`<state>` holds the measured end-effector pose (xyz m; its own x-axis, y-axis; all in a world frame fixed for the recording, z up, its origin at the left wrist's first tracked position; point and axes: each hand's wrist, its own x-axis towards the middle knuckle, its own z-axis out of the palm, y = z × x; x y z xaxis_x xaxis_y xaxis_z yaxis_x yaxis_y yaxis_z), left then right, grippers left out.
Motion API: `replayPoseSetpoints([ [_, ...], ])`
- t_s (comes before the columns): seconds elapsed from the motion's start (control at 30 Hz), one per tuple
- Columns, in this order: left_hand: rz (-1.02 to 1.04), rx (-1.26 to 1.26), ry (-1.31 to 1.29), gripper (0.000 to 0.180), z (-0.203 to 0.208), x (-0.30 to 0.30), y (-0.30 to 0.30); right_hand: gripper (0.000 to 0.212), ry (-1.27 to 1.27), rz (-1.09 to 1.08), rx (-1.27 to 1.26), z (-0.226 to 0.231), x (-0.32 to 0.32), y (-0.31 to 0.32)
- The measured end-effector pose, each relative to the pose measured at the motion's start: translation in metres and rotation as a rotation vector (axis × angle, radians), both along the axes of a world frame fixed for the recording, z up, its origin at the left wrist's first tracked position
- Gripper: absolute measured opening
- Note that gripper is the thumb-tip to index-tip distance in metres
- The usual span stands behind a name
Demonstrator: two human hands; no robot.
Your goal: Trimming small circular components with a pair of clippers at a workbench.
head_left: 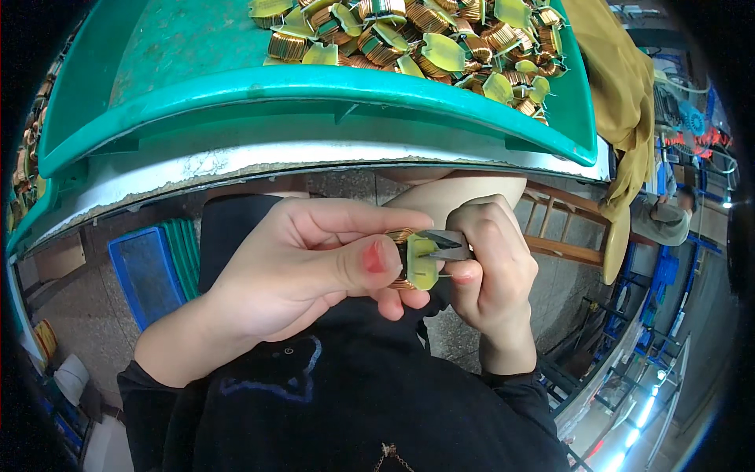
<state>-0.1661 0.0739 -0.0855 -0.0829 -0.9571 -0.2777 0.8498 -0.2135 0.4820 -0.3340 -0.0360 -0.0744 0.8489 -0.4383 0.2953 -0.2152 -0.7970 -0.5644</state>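
Note:
Above my lap, my left hand (295, 263) pinches a copper-wound coil with a yellow-green plate (423, 269). The thumb lies across the coil's near side and covers part of its winding. My right hand (499, 263) is closed around a pair of small pliers (451, 245), whose handles are hidden inside the fist. Their metal jaws point left and reach the upper right part of the plate. Whether the jaws grip a pin there is too small to tell. A thin wire sticks out from the plate toward the right fingers.
A green tray (236, 88) stands on the white table (267, 149) ahead, with many similar coils (440, 51) heaped at its right. Blue and green crates (145, 271) are on the floor at left. A wooden stool (570, 228) and mustard cloth (621, 86) are at right.

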Motion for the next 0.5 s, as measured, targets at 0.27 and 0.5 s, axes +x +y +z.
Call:
replayPoseSetpoints([
  [0.27,-0.034,-0.095,0.152,0.033,-0.0071,0.0061,-0.0002,0.03,-0.001,0.049,-0.004,0.0026,0.0051,-0.0016],
  [0.5,0.004,-0.018,-0.029,0.043,-0.0085,0.0012,-0.002,0.029,0.19,0.002,-0.088,0.002,0.0032,-0.0016],
])
